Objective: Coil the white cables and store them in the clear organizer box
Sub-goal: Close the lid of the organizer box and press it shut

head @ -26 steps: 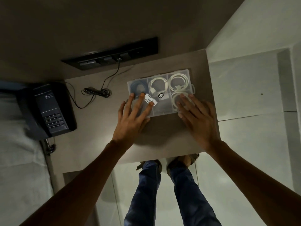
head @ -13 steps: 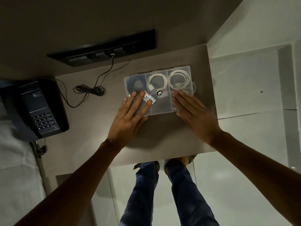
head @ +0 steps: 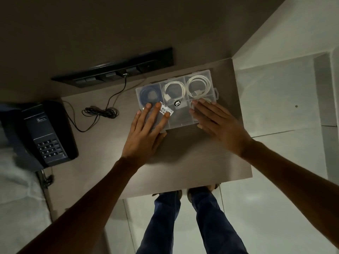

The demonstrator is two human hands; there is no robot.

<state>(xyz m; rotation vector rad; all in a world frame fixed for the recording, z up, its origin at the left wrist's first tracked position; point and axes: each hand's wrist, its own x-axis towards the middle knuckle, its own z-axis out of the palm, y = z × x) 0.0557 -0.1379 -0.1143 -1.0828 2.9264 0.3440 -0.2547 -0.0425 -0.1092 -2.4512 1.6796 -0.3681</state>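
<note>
- The clear organizer box (head: 176, 101) lies shut on the wooden table (head: 183, 158), near its far right corner, just as it did a second ago.
- The left hand (head: 146, 132) now presses flat on the lid's near left, fingers spread beside the barcode label (head: 166, 111); earlier its fingertips reached further over.
- The right hand (head: 218, 123) lies flat, fingers together, covering the near right compartment, having slid inward.
- Two coiled white cables (head: 199, 87) sit in the far middle and right compartments; a dark cable (head: 149, 93) sits far left.
- Judgement: storing looks finished; the hands seem to press the lid closed.
</note>
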